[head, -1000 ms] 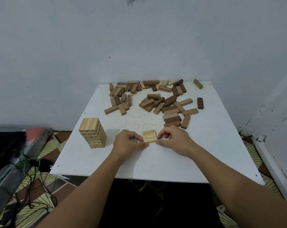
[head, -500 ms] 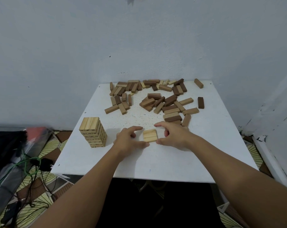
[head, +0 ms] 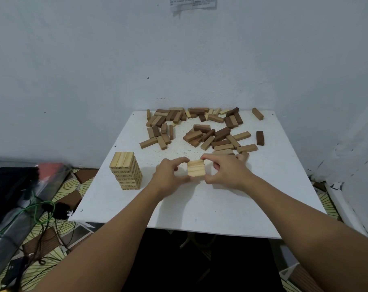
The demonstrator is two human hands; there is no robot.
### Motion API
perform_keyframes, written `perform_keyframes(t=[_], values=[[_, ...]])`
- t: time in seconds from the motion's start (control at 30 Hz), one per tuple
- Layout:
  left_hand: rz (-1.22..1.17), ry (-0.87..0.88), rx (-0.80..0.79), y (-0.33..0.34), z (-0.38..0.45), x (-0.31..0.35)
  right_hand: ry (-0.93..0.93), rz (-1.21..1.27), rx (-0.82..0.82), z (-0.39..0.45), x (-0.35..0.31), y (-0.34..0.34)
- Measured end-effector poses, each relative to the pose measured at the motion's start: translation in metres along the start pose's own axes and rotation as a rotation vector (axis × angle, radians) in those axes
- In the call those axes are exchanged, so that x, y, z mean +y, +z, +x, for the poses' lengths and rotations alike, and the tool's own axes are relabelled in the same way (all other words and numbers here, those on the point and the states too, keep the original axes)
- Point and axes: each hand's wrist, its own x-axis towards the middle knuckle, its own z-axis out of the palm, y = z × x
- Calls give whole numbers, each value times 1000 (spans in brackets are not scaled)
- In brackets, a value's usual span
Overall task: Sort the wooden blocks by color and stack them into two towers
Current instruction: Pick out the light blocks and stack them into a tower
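Note:
A row of three pale wooden blocks [head: 196,168] sits side by side between my hands, a little above or on the white table [head: 210,207]; I cannot tell which. My left hand [head: 170,175] pinches the row's left side with thumb and curled fingers. My right hand [head: 225,172] pinches its right side the same way. A tower of pale blocks [head: 126,170] stands several layers high at the table's left. A loose pile of mid-brown and dark-brown blocks [head: 204,128] lies scattered across the far half of the table.
The table stands against a pale wall, with a wall corner to the right. On the patterned floor at the left lie a black bag [head: 8,186], green cables [head: 31,213] and a clear plastic box [head: 42,178]. A single dark block [head: 259,138] lies at the pile's right.
Both hands closed in from the sides and now pinch the three-block row, which sits slightly higher in view. The camera has tilted a little.

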Motion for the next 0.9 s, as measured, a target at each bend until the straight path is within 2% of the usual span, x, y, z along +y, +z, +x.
perform_keyframes(t=[0.23,0.4,0.5,0.63,0.9], values=[[186,137,108,-62,1,53,-67,216,143,5,-28,-44],[348,123,143,-125,-16,69,-133,253,202,14,-71,-54],[397,107,112,-161,-27,52,-164,278,188,20,-105,-45],[327,45,11,-196,-38,11,-197,255,166,29,-145,-17],[198,-31,-77,-213,-44,-47,-160,221,69,45,-173,27]])
